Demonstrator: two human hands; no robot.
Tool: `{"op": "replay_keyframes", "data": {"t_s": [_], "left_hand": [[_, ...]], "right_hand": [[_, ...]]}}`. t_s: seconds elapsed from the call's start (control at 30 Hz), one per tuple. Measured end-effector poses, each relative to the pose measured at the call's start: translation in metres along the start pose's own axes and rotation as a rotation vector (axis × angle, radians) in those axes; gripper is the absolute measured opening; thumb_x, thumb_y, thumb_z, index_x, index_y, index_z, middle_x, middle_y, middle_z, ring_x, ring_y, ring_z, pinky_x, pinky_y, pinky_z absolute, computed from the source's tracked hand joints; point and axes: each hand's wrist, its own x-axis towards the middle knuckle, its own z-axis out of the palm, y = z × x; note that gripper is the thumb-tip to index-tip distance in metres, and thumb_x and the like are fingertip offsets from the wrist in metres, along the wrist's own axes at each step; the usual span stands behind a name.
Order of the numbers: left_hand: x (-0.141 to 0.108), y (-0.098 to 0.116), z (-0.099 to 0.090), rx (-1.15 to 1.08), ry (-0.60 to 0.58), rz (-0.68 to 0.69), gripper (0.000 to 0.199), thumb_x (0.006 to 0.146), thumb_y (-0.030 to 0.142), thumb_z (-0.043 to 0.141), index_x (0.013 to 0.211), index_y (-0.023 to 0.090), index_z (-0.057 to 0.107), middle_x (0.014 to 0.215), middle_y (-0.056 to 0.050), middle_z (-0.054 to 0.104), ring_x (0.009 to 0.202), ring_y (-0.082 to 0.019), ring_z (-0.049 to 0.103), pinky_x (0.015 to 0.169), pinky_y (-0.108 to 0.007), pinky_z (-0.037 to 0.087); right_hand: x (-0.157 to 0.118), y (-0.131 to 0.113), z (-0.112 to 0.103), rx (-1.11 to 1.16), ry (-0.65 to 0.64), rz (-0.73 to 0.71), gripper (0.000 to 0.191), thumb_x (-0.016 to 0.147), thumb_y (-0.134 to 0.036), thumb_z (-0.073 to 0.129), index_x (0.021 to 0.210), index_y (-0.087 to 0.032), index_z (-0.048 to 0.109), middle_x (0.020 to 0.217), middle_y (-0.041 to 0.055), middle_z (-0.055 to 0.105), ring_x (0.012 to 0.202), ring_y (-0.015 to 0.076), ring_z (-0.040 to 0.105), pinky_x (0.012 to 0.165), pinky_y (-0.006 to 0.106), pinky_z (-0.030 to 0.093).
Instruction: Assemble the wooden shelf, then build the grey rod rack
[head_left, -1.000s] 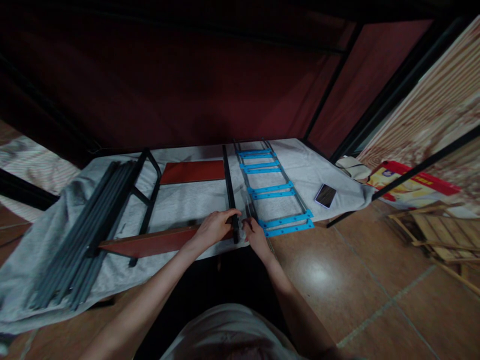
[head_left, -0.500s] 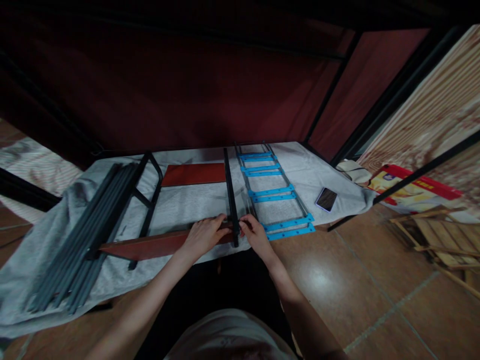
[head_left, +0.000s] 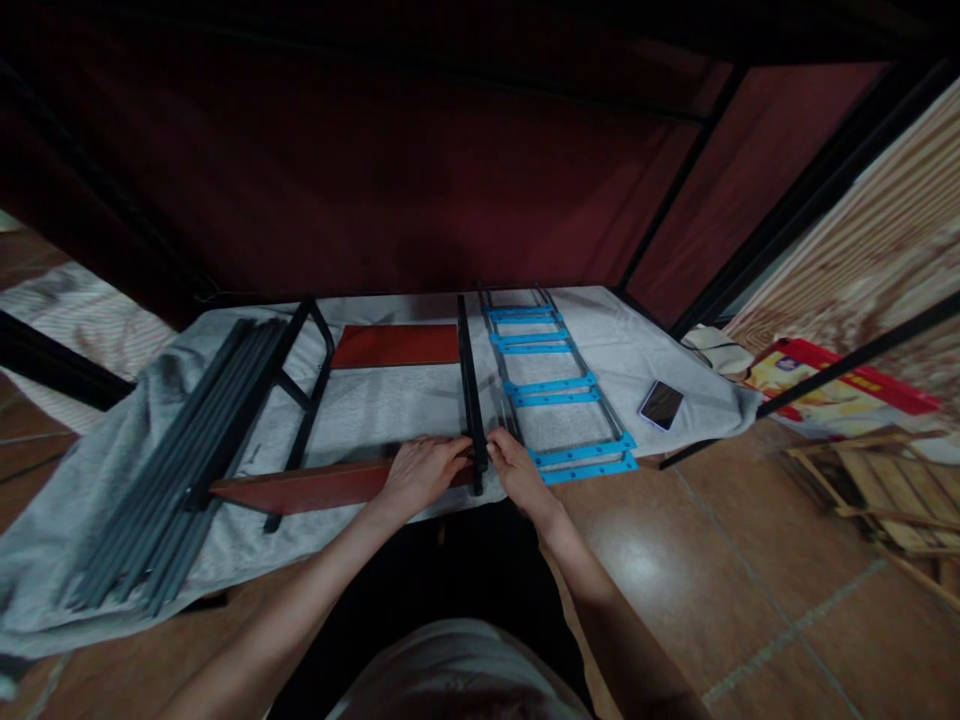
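My left hand [head_left: 424, 470] is closed over the right end of a reddish-brown board [head_left: 315, 488], its fingertips reaching a black metal bar [head_left: 470, 385]. On the bar's other side, my right hand [head_left: 517, 470] has its fingers pinched together against the metal; whatever sits between them is too small to make out. The near board spans from this bar to a black metal frame [head_left: 304, 400] on the left. A second reddish-brown board [head_left: 395, 345] lies between the same two black parts at the far side.
Grey metal tubes [head_left: 172, 470] lie bundled at left on a grey cloth [head_left: 382, 410]. To the right stand blue-slatted metal racks [head_left: 555, 385] and a phone [head_left: 661, 405]. A dark red panel [head_left: 420, 180] rises behind. A wooden folding piece [head_left: 885, 490] is on the floor.
The view has shifted slightly, moving everything a little to the right. Both hands stay at the bar's near end; the right fingers are drawn closer together against it.
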Motion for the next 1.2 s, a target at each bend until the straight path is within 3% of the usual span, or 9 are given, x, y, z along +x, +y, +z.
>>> {"op": "replay_keyframes", "data": {"t_s": [0.37, 0.47, 0.53, 0.6, 0.7, 0.8, 0.87, 0.97, 1.2], "left_hand": [[-0.005, 0.007, 0.004, -0.032, 0.049, 0.017, 0.026, 0.09, 0.026, 0.052, 0.114, 0.026, 0.063, 0.102, -0.005, 0.073, 0.097, -0.022, 0.067, 0.09, -0.036, 0.046], [-0.019, 0.007, -0.008, -0.121, 0.163, 0.119, 0.033, 0.088, 0.028, 0.059, 0.121, 0.021, 0.06, 0.119, -0.009, 0.068, 0.112, -0.023, 0.061, 0.104, -0.04, 0.039], [-0.04, -0.007, -0.02, -0.175, 0.318, 0.093, 0.036, 0.09, 0.031, 0.057, 0.125, 0.022, 0.058, 0.128, -0.008, 0.063, 0.12, -0.021, 0.056, 0.111, -0.04, 0.032], [-0.07, -0.035, -0.032, -0.218, 0.537, -0.068, 0.033, 0.094, 0.033, 0.051, 0.124, 0.023, 0.06, 0.129, -0.008, 0.063, 0.122, -0.02, 0.055, 0.113, -0.041, 0.031], [-0.125, -0.099, -0.038, -0.347, 0.905, -0.504, 0.039, 0.092, 0.042, 0.05, 0.12, 0.018, 0.063, 0.126, -0.012, 0.064, 0.12, -0.024, 0.056, 0.107, -0.041, 0.038], [-0.171, -0.156, -0.029, -0.719, 1.092, -0.872, 0.05, 0.081, 0.055, 0.058, 0.108, 0.014, 0.068, 0.108, -0.013, 0.071, 0.105, -0.026, 0.063, 0.092, -0.037, 0.048], [-0.187, -0.176, -0.019, -0.977, 1.05, -0.941, 0.059, 0.069, 0.062, 0.067, 0.101, 0.012, 0.07, 0.09, -0.011, 0.073, 0.087, -0.024, 0.065, 0.079, -0.033, 0.051], [-0.19, -0.186, -0.009, -1.186, 0.979, -0.891, 0.06, 0.058, 0.064, 0.075, 0.087, 0.011, 0.071, 0.075, -0.006, 0.069, 0.067, -0.016, 0.059, 0.064, -0.027, 0.047], [-0.18, -0.192, -0.01, -1.254, 0.882, -0.797, 0.045, 0.06, 0.056, 0.079, 0.07, 0.014, 0.066, 0.057, 0.001, 0.058, 0.053, -0.009, 0.045, 0.053, -0.022, 0.036]], "right_hand": [[-0.004, -0.001, 0.0, 0.027, -0.017, 0.128, 0.026, 0.095, -0.045, 0.038, 0.087, -0.024, 0.051, 0.07, -0.0027, 0.049, 0.068, 0.0161, 0.05, 0.064, 0.028, 0.041], [-0.008, -0.002, 0.001, -0.011, 0.016, 0.184, 0.033, 0.094, -0.052, 0.04, 0.09, -0.023, 0.056, 0.066, -0.0028, 0.052, 0.061, 0.0166, 0.051, 0.061, 0.03, 0.042], [-0.012, -0.004, 0.001, -0.026, 0.051, 0.215, 0.037, 0.092, -0.056, 0.041, 0.093, -0.023, 0.058, 0.067, -0.0012, 0.056, 0.06, 0.0173, 0.053, 0.06, 0.03, 0.044], [-0.015, -0.008, 0.001, -0.028, 0.084, 0.248, 0.042, 0.09, -0.059, 0.042, 0.097, -0.021, 0.06, 0.071, 0.0011, 0.06, 0.061, 0.0183, 0.056, 0.06, 0.031, 0.046], [-0.019, -0.015, 0.001, -0.026, 0.113, 0.296, 0.048, 0.087, -0.063, 0.043, 0.1, -0.02, 0.061, 0.073, 0.003, 0.063, 0.062, 0.0195, 0.059, 0.06, 0.031, 0.047], [-0.021, -0.017, 0.003, -0.032, 0.123, 0.321, 0.048, 0.086, -0.065, 0.044, 0.097, -0.021, 0.061, 0.07, 0.0023, 0.061, 0.065, 0.0208, 0.06, 0.06, 0.031, 0.047], [-0.021, -0.016, 0.004, -0.045, 0.133, 0.333, 0.046, 0.086, -0.065, 0.044, 0.092, -0.022, 0.06, 0.065, 0.0008, 0.058, 0.065, 0.0212, 0.06, 0.06, 0.031, 0.046], [-0.019, -0.012, 0.007, -0.069, 0.153, 0.378, 0.043, 0.084, -0.065, 0.046, 0.085, -0.023, 0.057, 0.059, -0.0009, 0.055, 0.061, 0.0206, 0.057, 0.059, 0.031, 0.045], [-0.01, -0.007, 0.008, -0.002, 0.199, 0.48, 0.048, 0.076, -0.071, 0.052, 0.079, -0.023, 0.054, 0.062, -0.0018, 0.054, 0.057, 0.0185, 0.056, 0.061, 0.032, 0.047]]}}
